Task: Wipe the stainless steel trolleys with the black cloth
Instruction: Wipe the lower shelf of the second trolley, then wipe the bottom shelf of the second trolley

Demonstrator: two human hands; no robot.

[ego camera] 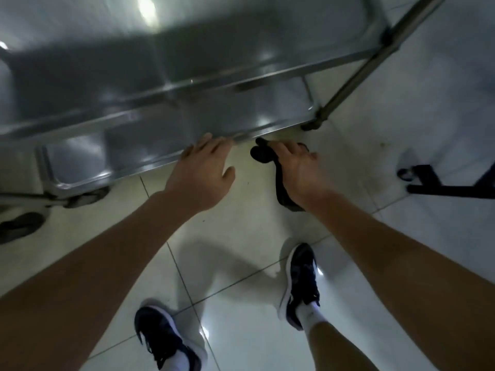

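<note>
A stainless steel trolley (160,111) with several shelves fills the upper half of the view, its lowest shelf edge near the floor. My left hand (201,172) reaches to that lower shelf's front rim, straight fingers touching the edge. Just to the right, my right hand (297,170) grips the black cloth (263,155). The cloth bunches at my fingertips below the shelf rim and hangs down under my palm. The frame is blurred.
A trolley upright (356,76) slants down to a caster (312,125) at the right corner. Another caster (85,196) sits at lower left. A black metal stand base (439,183) lies on the tiled floor at right. My two dark shoes (300,282) stand below.
</note>
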